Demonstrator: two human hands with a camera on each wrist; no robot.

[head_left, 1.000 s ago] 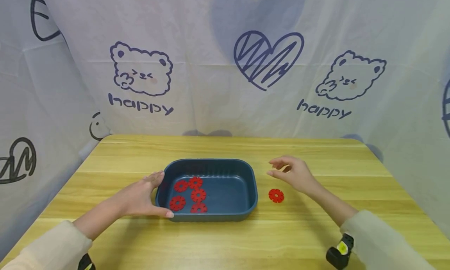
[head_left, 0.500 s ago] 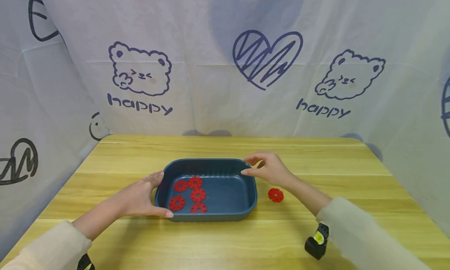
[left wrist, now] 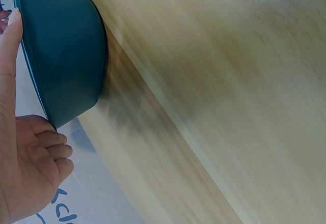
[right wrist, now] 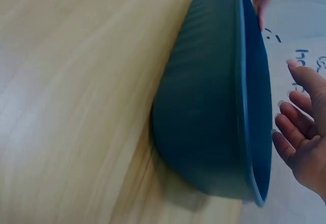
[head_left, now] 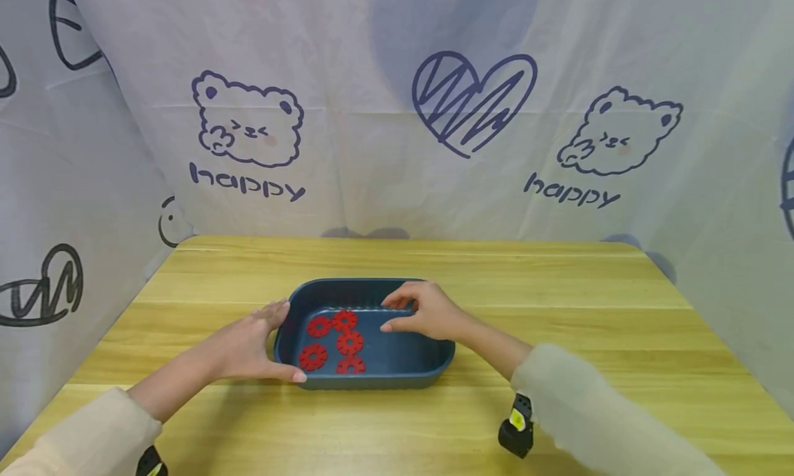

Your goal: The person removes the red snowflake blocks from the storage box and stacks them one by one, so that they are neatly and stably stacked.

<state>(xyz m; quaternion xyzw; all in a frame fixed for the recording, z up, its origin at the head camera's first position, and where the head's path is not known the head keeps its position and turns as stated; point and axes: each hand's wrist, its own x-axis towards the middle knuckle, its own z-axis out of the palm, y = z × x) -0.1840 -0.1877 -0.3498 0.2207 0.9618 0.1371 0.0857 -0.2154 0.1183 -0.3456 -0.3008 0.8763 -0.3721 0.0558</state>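
Note:
A dark blue-green rectangular bin (head_left: 372, 381) stands on the table with several red notched plastic discs (head_left: 350, 342) inside, mostly toward its left half. My left hand (head_left: 257, 348) grips the bin's left end, thumb along the front rim and fingers at the back corner; in the left wrist view those fingers curl against the rim. Over the bin's right part hovers my right hand (head_left: 428, 312), fingers bent and apart from the thumb. The right wrist view shows nothing between its fingers (right wrist: 293, 119). My right forearm covers the spot where one loose red disc lay.
The wooden table (head_left: 372, 435) extends around the bin on all sides. Behind it hangs a pale cloth (head_left: 360, 159) printed with bears and a heart, and more cloth flanks both sides.
My right hand has moved left from beside the bin to over its right part. The loose disc on the table has become covered by my forearm. The left hand and bin have stayed put.

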